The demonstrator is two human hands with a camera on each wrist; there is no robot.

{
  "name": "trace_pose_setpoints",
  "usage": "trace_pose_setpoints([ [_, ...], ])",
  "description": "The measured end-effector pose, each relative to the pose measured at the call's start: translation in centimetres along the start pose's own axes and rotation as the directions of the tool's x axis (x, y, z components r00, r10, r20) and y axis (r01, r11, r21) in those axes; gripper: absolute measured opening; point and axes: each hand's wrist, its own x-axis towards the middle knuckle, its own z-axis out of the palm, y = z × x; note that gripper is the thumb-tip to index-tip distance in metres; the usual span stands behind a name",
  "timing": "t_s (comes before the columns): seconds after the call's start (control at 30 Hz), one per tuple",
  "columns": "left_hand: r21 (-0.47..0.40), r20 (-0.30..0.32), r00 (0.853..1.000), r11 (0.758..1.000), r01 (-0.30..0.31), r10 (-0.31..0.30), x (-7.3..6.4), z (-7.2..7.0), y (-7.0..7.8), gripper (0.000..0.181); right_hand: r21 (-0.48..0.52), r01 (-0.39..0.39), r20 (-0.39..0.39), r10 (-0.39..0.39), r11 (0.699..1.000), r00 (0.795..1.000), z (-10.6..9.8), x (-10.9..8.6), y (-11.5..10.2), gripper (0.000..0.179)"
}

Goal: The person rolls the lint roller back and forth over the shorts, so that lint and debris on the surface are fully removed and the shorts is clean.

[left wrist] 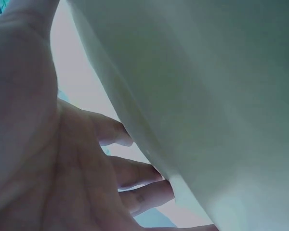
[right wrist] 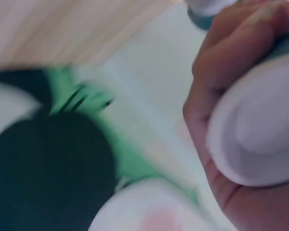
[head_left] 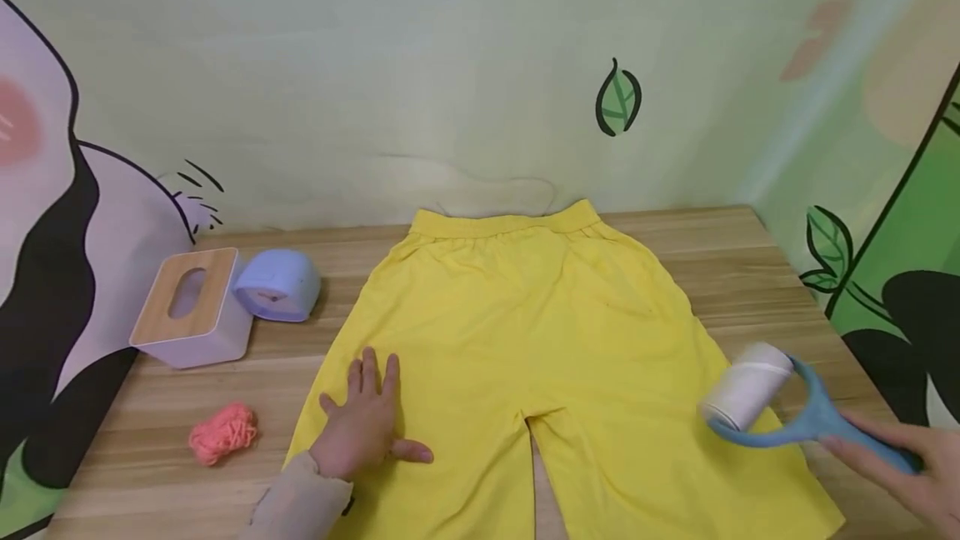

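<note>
At bottom, yellow shorts [head_left: 525,340] cut off.

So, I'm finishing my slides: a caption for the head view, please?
Left hand spread on yellow shorts; right hand holding a lint roller at one leg.

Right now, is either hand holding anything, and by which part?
The right hand grips a lint roller by its blue handle. The left hand holds nothing; it rests on the yellow pants.
</note>
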Motion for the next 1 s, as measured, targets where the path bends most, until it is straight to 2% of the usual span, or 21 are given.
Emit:
trace_pose_setpoints([
  [0.07,-0.007,0.003,1.0,1.0,0.001,-0.001,0.0,0.0,0.1,0.14,0.018,0.102,0.099,-0.103,0.995,0.99,0.0,0.7,-2.8,0.068],
  [0.13,-0.016,0.003,1.0,1.0,-0.005,0.005,0.1,0.1,0.2,0.14,0.084,0.177,0.2,-0.19,0.981,0.961,0.7,1.2,-5.6,0.072],
  [0.2,-0.022,0.005,1.0,1.0,-0.016,0.016,0.2,0.0,0.4,0.139,0.196,0.214,0.252,-0.26,0.957,0.932,2.0,1.7,-8.2,0.071],
  [0.33,-0.018,0.006,1.0,1.0,-0.023,0.024,0.3,-0.1,0.7,0.137,0.31,0.335,0.21,-0.407,0.89,0.889,5.2,2.6,-12.4,0.067],
  [0.5,-0.026,0.017,1.0,1.0,-0.012,0.013,0.4,0.1,0.7,0.138,0.298,0.437,0.169,-0.497,0.849,0.851,7.6,2.8,-15.0,0.057],
  [0.6,-0.021,0.024,1.0,1.0,0.001,-0.001,0.3,-0.1,0.8,0.139,0.267,0.441,0.168,-0.492,0.857,0.854,8.0,2.5,-15.1,0.054],
  [0.7,-0.015,0.024,1.0,1.0,0.014,-0.014,0.1,-0.4,0.8,0.139,0.231,0.407,0.174,-0.449,0.884,0.876,7.7,1.9,-14.7,0.052],
  [0.8,-0.026,0.026,0.999,0.999,0.022,-0.021,-0.2,-0.7,0.6,0.138,0.211,0.323,0.223,-0.368,0.922,0.903,7.1,1.1,-13.7,0.053],
  [0.87,-0.027,0.025,0.999,0.999,0.024,-0.024,-0.3,-0.7,0.5,0.138,0.193,0.262,0.268,-0.307,0.946,0.913,6.8,0.6,-12.9,0.055],
  [1.0,-0.013,0.021,1.0,1.0,0.019,-0.018,-0.3,-0.6,0.3,0.139,0.128,0.138,0.375,-0.177,0.982,0.91,6.1,-0.4,-10.4,0.059],
])
